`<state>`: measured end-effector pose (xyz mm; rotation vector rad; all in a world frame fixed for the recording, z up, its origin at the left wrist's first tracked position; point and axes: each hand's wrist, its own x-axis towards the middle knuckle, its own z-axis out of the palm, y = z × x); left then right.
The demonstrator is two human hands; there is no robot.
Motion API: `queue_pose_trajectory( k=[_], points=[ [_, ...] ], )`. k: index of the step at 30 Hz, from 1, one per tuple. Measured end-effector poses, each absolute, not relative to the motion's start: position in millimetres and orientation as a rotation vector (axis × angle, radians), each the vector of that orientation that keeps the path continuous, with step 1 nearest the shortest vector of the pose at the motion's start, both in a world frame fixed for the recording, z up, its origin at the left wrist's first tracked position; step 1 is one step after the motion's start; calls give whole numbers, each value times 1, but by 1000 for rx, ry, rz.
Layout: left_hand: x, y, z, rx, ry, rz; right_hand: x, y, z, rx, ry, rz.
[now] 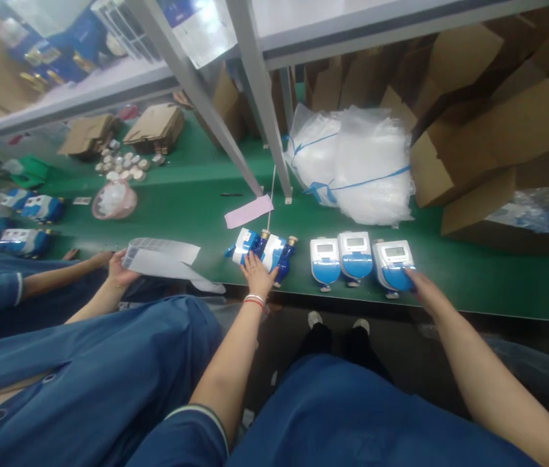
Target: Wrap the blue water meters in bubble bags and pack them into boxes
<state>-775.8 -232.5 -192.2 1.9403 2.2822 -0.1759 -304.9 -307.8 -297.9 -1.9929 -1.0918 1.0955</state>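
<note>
Blue-and-white plastic meter with a grey display window [394, 261], last of a row of three on the green bench [479, 285], at one o'clock from the person. Right hand [426, 292] at its right side, fingertips at the blue cover's edge; cannot tell whether the thumb closes on it. Two matching meters [355, 254] lie face up, towards twelve. Left hand [259, 275] at eleven, fingers spread over a tilted pair of meters with dark-blue pipe bodies and brass-coloured ends [272, 250]; cannot tell how firmly.

Handling, by my judgement: grasp the end meter by its sides, palm off the window. Pipe body likely heavy; support that, rather than pull on the blue cover. Keep brass ends off neighbouring casings. Co-worker's hand [119, 269] at ten holds translucent plastic sheeting [167, 259]; leave room.
</note>
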Motion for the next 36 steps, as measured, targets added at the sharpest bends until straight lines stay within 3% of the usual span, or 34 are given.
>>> queue_pose_trajectory(
  k=[3,6,9,14,20,22,25,29,36],
  points=[
    [-721,-245,-199,2077,2209,-6,-308,-293,-294,-1790,-633,1434],
    [-651,-261,-207,2350,1850,147,-310,-280,-291,-1732,-504,1502],
    [-626,-264,-213,2409,1693,151,-308,-276,-289,-1700,-516,1563],
    [-649,-262,-210,2192,2056,200,-291,-275,-290,-1698,-617,1632],
    [-539,-259,-215,2413,1672,112,-279,-253,-278,-1627,-858,1820],
    [-518,-255,-222,2395,1687,94,-279,-251,-272,-1784,-1022,1740],
    [-528,-256,-228,2255,1937,78,-282,-258,-264,-2144,-1212,1279],
    [-551,-265,-227,2130,2128,38,-290,-272,-256,-2168,-1430,759],
    [-533,-273,-226,2104,2176,-13,-293,-281,-240,-2091,-1649,697]
  ],
)
